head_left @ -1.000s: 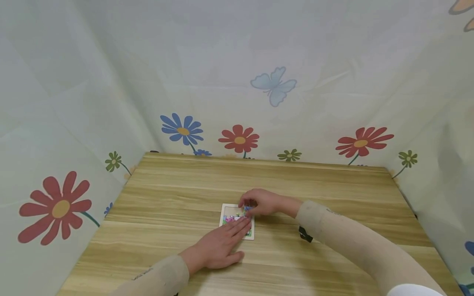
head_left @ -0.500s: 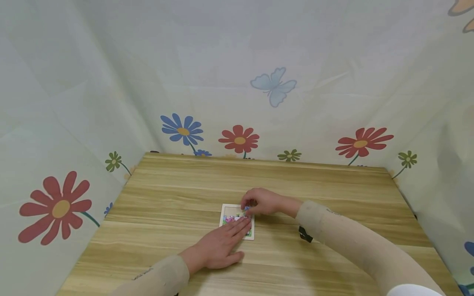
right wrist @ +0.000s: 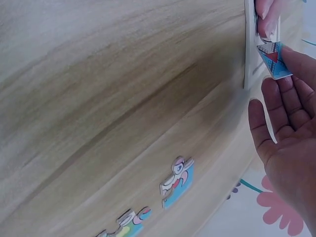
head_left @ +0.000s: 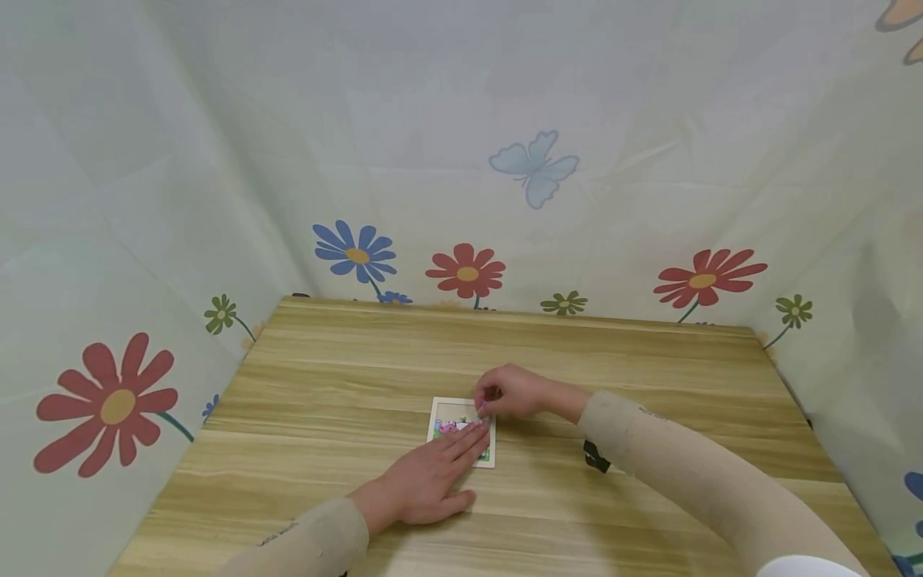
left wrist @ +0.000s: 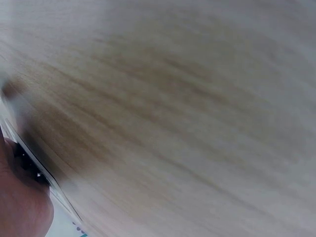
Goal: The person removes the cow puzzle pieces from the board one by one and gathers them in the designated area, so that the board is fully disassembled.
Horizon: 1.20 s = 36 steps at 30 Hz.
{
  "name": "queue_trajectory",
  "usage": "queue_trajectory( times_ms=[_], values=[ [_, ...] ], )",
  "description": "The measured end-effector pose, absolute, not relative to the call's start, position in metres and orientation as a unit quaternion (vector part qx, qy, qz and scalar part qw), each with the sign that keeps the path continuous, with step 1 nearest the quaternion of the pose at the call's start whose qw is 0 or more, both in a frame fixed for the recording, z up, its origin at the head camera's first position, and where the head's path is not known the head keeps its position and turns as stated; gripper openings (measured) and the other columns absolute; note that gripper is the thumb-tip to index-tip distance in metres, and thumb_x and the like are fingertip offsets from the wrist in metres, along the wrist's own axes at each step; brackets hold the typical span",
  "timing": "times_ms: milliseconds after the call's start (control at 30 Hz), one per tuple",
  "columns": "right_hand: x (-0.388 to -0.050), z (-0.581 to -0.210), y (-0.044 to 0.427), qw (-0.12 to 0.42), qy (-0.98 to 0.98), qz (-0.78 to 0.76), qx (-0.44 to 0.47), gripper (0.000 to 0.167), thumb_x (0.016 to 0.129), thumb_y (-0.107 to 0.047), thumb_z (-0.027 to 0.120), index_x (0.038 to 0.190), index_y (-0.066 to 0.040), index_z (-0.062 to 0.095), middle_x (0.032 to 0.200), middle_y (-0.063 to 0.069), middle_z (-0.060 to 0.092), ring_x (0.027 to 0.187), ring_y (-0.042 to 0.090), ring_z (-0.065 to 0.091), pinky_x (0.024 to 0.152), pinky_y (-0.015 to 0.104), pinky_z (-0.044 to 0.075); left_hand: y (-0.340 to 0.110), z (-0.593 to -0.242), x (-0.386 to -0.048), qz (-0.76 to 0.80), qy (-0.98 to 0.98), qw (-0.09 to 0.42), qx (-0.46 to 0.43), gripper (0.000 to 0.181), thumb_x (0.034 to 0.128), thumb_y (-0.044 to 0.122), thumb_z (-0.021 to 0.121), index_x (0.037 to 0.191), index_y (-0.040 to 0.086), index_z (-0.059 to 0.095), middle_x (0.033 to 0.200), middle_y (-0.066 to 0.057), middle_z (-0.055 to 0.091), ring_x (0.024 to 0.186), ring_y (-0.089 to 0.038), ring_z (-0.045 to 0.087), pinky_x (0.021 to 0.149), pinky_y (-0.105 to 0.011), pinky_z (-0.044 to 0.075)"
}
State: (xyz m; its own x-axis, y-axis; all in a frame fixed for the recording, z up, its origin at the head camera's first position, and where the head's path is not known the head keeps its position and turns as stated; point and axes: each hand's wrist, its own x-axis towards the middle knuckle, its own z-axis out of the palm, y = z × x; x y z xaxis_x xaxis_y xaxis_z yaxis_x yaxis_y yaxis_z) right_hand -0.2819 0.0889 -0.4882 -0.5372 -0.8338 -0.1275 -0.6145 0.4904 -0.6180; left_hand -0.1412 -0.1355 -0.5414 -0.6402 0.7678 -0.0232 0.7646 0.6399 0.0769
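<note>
A small jigsaw tray [head_left: 450, 400] with a pale rim and a colourful picture lies mid-table. My left hand [head_left: 429, 477] rests flat across its lower part, fingers straight, covering much of the picture. At the tray's upper right corner, my right hand [head_left: 515, 390] pinches a blue jigsaw piece [right wrist: 276, 61] with red and white patterning between thumb and fingers. The right wrist view has the piece tilted, just off the tray's edge [right wrist: 248, 59], near the left fingertips. Only part of the left hand [left wrist: 24, 207] enters the left wrist view.
Loose jigsaw pieces lie on the wooden table [head_left: 346, 353] in the right wrist view: one with a face-like print [right wrist: 177, 182], another yellow and blue piece [right wrist: 131, 222] at the bottom edge. A flower-printed cloth [head_left: 404, 160] stands behind and beside the table.
My right hand has shifted slightly right and up, drawing the blue piece away from the tray's upper right corner. My left hand stays still on the tray.
</note>
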Motion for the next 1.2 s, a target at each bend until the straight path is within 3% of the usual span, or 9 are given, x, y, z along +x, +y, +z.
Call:
queue_trajectory(
  times_ms=[500,1200],
  values=[
    [-0.292,-0.463,0.117,0.179,0.833,-0.269,-0.449,0.006,0.098,-0.012,0.077,0.093,-0.013,0.074,0.090,-0.009,0.069,0.084,0.004,0.062,0.081,0.026,0.057,-0.134,-0.540,-0.140,0.030,0.906,0.024,0.421,0.079,0.1097,0.051,0.043,0.168,0.003,0.023,0.176,-0.012,0.020,0.162,-0.026,0.019,0.130,-0.039,0.023],
    [-0.308,-0.444,0.184,0.192,0.836,-0.232,-0.460,0.008,0.096,-0.004,0.075,0.090,-0.008,0.072,0.089,-0.004,0.068,0.081,0.005,0.062,0.076,0.028,0.055,-0.134,-0.540,-0.140,0.038,0.903,0.013,0.427,0.078,0.1092,0.049,0.045,0.167,0.001,0.025,0.175,-0.014,0.022,0.161,-0.028,0.023,0.129,-0.040,0.025]
  ],
)
